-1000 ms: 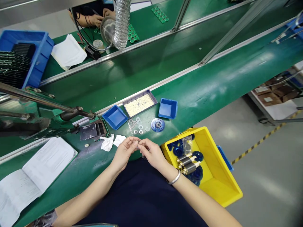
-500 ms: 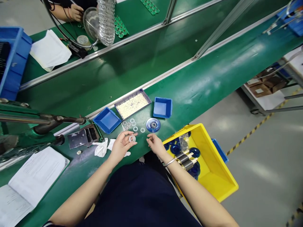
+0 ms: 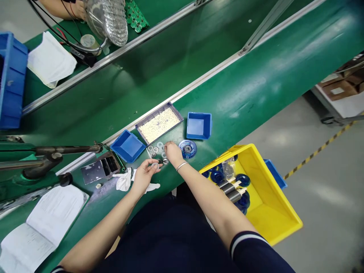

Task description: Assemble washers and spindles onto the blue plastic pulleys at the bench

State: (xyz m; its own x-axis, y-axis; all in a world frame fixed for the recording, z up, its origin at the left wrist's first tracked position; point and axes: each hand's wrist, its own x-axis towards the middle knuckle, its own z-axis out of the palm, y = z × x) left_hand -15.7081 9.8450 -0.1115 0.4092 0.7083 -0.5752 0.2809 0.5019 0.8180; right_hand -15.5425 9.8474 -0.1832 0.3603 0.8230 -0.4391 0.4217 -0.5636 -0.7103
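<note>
My left hand (image 3: 142, 175) pinches a flat ring washer (image 3: 155, 166) between thumb and fingers, just above the bench. My right hand (image 3: 173, 153) is over the bench by several loose washers (image 3: 150, 149), its fingers curled down and together. Its fingertips are partly hidden, so I cannot make out what they hold. Below it lies a small notched disc (image 3: 165, 161). Right of this hand rests a round blue spool-like disc (image 3: 187, 149) with a dark centre. White cloths (image 3: 124, 182) lie beside and under my left hand.
Behind the washers stand a tray of cream-coloured beads (image 3: 159, 125) and two blue bins, left (image 3: 127, 146) and right (image 3: 199, 126). A yellow crate (image 3: 273, 212) holds blue discs and black rollers. Left are an open notebook (image 3: 57, 212) and a hand press (image 3: 65, 151). A co-worker's hand (image 3: 78, 9) shows beyond.
My hands were together at first, then parted, showing the washer in my left hand. My right hand has since moved forward and left to the loose washers. The view has shifted.
</note>
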